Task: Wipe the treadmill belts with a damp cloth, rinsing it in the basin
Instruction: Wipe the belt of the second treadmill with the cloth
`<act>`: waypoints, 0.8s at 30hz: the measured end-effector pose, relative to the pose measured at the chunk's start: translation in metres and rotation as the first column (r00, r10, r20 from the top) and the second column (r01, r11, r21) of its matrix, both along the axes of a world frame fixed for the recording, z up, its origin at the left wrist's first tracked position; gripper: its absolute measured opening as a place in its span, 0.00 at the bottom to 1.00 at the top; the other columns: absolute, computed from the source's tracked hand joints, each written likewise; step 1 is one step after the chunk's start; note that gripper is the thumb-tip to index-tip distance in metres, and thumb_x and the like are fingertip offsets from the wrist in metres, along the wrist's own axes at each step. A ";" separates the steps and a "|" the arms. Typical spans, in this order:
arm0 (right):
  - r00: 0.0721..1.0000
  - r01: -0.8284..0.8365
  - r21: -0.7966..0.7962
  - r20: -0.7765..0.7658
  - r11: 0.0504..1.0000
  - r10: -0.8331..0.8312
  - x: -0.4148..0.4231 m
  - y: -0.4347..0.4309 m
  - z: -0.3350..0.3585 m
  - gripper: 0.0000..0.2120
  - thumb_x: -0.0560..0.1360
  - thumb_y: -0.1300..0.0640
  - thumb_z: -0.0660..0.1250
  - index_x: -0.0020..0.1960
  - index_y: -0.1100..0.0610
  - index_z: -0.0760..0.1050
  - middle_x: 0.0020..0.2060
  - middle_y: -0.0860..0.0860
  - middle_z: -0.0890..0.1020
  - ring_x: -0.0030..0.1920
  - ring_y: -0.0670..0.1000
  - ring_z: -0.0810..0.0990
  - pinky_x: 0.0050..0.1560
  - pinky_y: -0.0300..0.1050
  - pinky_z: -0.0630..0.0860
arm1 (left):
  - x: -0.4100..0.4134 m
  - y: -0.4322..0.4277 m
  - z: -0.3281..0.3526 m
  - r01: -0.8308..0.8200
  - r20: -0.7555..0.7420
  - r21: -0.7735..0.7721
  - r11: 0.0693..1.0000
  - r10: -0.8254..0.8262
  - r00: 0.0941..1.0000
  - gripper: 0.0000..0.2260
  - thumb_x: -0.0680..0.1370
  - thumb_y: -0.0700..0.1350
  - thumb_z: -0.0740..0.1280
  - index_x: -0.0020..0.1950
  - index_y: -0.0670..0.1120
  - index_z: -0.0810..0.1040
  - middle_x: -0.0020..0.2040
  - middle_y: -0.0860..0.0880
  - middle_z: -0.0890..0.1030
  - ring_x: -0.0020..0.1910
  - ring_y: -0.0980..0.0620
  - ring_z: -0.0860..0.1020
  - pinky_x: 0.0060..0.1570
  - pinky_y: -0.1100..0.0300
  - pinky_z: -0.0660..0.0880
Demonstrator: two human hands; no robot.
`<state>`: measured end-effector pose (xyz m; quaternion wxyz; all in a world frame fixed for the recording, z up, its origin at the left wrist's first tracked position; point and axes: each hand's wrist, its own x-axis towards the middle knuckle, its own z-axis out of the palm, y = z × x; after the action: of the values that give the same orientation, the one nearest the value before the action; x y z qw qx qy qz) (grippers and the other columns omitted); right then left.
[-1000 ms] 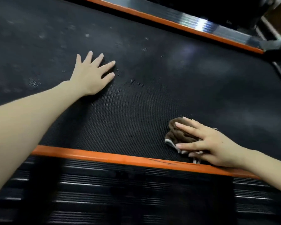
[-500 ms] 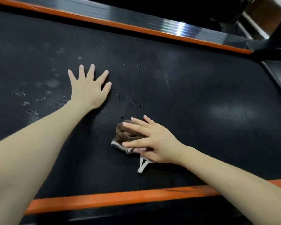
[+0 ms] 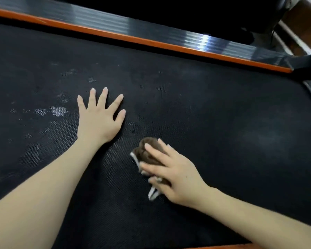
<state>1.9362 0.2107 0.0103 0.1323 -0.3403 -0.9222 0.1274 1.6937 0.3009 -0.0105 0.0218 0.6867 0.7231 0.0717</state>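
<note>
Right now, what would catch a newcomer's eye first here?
The right hand presses a brown cloth onto the black belt, near centre. The left hand lies flat beside it, fingers spread, with pale smudges to its left. An orange strip edges the belt's far side.

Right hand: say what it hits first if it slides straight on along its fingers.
Likely the left hand, flat on the belt just ahead of the cloth the right hand presses; only bare belt between.

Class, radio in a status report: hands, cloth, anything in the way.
Left hand flat on belt. Right hand presses brown cloth on belt. Nothing blocking.
</note>
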 end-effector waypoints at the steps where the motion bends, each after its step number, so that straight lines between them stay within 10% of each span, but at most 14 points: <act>1: 0.995 -0.100 0.020 0.019 0.995 0.100 0.006 0.009 0.006 0.16 0.75 0.50 0.63 0.62 0.48 0.77 0.69 0.53 0.71 0.70 0.62 0.66 0.68 0.58 0.64 | 0.000 0.000 -0.001 -0.001 -0.003 0.007 1.000 0.001 1.000 0.24 0.79 0.62 0.46 0.76 0.61 0.56 0.78 0.46 0.53 0.76 0.40 0.48 0.72 0.37 0.44; 3: 0.988 -0.151 0.146 0.066 0.978 0.143 0.018 0.059 0.004 0.15 0.73 0.52 0.63 0.59 0.50 0.79 0.66 0.56 0.74 0.65 0.63 0.72 0.63 0.61 0.68 | -0.001 0.000 -0.001 -0.007 -0.010 0.014 1.000 0.007 1.000 0.25 0.79 0.63 0.44 0.76 0.61 0.56 0.78 0.46 0.54 0.76 0.40 0.49 0.71 0.37 0.44; 5: 0.986 0.165 0.244 -0.011 0.956 -0.167 0.032 0.136 0.003 0.15 0.73 0.56 0.62 0.56 0.54 0.80 0.64 0.58 0.75 0.62 0.65 0.75 0.61 0.64 0.70 | 0.000 0.001 -0.002 -0.013 -0.013 0.000 1.000 0.013 1.000 0.25 0.79 0.64 0.43 0.76 0.62 0.55 0.78 0.46 0.53 0.77 0.41 0.48 0.72 0.38 0.43; 9: 0.641 0.768 0.016 -0.042 0.641 -0.767 0.040 0.232 0.004 0.17 0.79 0.53 0.57 0.66 0.47 0.74 0.73 0.52 0.65 0.72 0.63 0.61 0.71 0.57 0.60 | 0.001 0.002 -0.003 -0.027 -0.022 -0.008 1.000 0.026 0.999 0.25 0.79 0.63 0.46 0.76 0.62 0.53 0.78 0.47 0.52 0.77 0.42 0.47 0.72 0.38 0.42; 17: 0.996 0.088 0.144 0.012 0.986 -0.091 -0.012 0.149 -0.011 0.19 0.76 0.51 0.56 0.62 0.51 0.78 0.69 0.55 0.71 0.69 0.64 0.68 0.68 0.57 0.62 | 0.001 0.000 -0.003 -0.023 -0.042 -0.017 1.000 0.022 0.999 0.31 0.74 0.65 0.37 0.76 0.61 0.52 0.79 0.46 0.51 0.77 0.41 0.47 0.72 0.38 0.43; 24: 0.657 0.752 0.108 -0.027 0.651 -0.754 0.034 0.286 -0.006 0.17 0.79 0.56 0.56 0.67 0.50 0.73 0.71 0.56 0.65 0.69 0.66 0.63 0.69 0.59 0.59 | 0.001 0.001 -0.005 -0.021 -0.010 0.023 1.000 0.021 1.000 0.30 0.75 0.65 0.38 0.76 0.61 0.55 0.78 0.46 0.55 0.77 0.42 0.49 0.72 0.38 0.45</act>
<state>1.9707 0.4963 0.0039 0.1821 -0.6853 -0.7051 0.0071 1.6942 0.3016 -0.0151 0.0096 0.6798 0.7293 0.0768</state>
